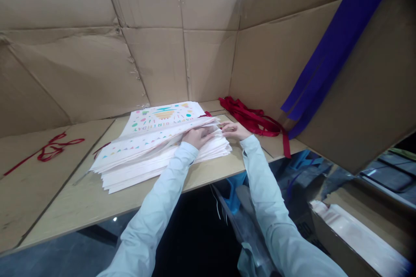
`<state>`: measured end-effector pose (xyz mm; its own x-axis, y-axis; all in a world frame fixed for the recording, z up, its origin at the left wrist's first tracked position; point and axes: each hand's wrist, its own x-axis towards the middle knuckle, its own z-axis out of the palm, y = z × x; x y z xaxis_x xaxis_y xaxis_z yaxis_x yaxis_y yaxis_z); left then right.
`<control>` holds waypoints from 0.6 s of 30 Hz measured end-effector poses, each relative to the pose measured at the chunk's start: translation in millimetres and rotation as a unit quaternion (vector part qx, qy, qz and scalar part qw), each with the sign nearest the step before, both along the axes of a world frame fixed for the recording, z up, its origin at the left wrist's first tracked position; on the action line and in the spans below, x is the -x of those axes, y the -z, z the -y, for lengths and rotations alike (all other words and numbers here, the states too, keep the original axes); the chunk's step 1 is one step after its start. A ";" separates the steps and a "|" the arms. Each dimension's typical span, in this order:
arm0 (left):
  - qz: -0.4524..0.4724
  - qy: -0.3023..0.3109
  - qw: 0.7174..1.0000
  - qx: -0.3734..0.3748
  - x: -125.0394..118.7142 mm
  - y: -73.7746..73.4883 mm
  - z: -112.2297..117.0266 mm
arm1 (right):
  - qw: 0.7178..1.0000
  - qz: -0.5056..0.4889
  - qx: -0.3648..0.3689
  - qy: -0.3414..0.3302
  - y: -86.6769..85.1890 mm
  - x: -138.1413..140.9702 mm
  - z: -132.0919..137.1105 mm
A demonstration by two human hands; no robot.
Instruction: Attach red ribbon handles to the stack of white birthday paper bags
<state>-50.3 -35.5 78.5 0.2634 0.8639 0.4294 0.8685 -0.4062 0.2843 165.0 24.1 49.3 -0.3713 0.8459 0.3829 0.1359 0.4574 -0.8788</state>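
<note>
Printed birthday paper stack [146, 156], long axis crosswise, extending left of fingers | left hand [196, 137] nearer, fingers curling on top, grip unclear | right hand [232, 130] fingers extending onto right end, grip unclear

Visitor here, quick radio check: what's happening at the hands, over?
Left hand on top, right hand at edge of white Happy Birthday paper bag stack. Red ribbon just past right hand.

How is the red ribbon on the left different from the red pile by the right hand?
The thin red ribbon lies in a flat, loose squiggle, but the red ribbon pile is heaped up in folds. The thin ribbon sits far from the stack of birthday papers, while the pile sits just past it, near the right hand. Both are red, and both lie on the pale wooden tabletop.
</note>
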 end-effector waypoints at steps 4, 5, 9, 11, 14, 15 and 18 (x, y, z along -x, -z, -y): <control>-0.001 -0.023 1.000 0.009 0.1 -1.3 -0.3 | 0.999 -0.011 0.021 -0.022 1.6 0.7 -1.6; -0.005 -0.023 1.000 0.012 0.2 -1.6 -0.4 | 1.000 -0.011 0.018 -0.023 1.5 1.0 -1.7; -0.013 -0.026 0.999 0.021 0.6 -2.7 -0.3 | 0.999 0.010 0.001 -0.037 -0.3 2.0 -0.7; -0.014 -0.025 0.999 0.022 0.7 -3.4 0.5 | 0.999 0.018 -0.005 -0.043 -0.4 3.6 -0.3; -0.016 -0.004 1.000 0.021 0.5 -5.2 2.7 | 0.998 0.020 -0.008 -0.056 1.3 6.9 -0.8; -0.018 0.006 1.000 0.022 0.6 -5.8 3.4 | 0.998 0.019 -0.011 -0.060 2.3 7.6 -1.3; -0.026 0.021 0.999 0.029 1.1 -5.6 3.8 | 0.998 0.026 -0.013 -0.061 5.1 6.4 -3.7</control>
<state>-51.5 -39.3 84.1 0.3199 0.8748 0.3639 0.8656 -0.4260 0.2632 158.6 27.7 44.1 -0.4913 0.7825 0.3825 0.1221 0.4967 -0.8593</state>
